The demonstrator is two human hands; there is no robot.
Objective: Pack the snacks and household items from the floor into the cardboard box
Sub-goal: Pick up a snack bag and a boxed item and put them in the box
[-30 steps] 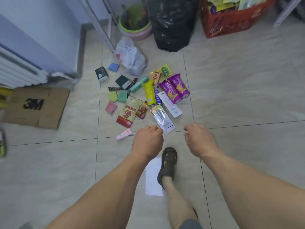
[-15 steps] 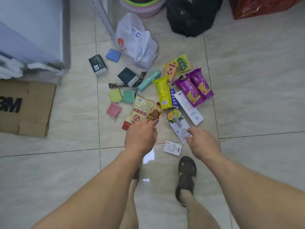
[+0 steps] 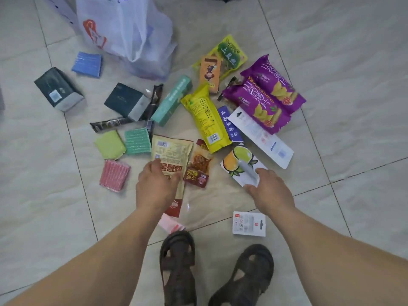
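Note:
Snacks and household items lie scattered on the tiled floor. My left hand (image 3: 155, 186) rests on a beige-and-red snack pouch (image 3: 171, 151), fingers curled at its edges. My right hand (image 3: 270, 191) touches the near end of a carded peeler pack with a fruit picture (image 3: 239, 161). Beside them lie a small red spicy snack packet (image 3: 198, 167), a yellow chip bag (image 3: 206, 119), two purple chip bags (image 3: 265, 96) and a long white carded pack (image 3: 262, 135). The cardboard box is out of view.
Pink (image 3: 113, 175), green (image 3: 109, 143) and teal (image 3: 136, 140) sponges lie to the left, with two dark boxes (image 3: 58, 90) and a blue pad (image 3: 87, 64). A white plastic bag (image 3: 125, 34) stands behind. A small white card (image 3: 248, 223) and a pink tube (image 3: 171, 225) lie by my sandalled feet.
I have bent lower over the pile, so the items look larger. Both hands have moved forward, the left onto the beige pouch, the right onto the peeler pack. The cardboard has left the view.

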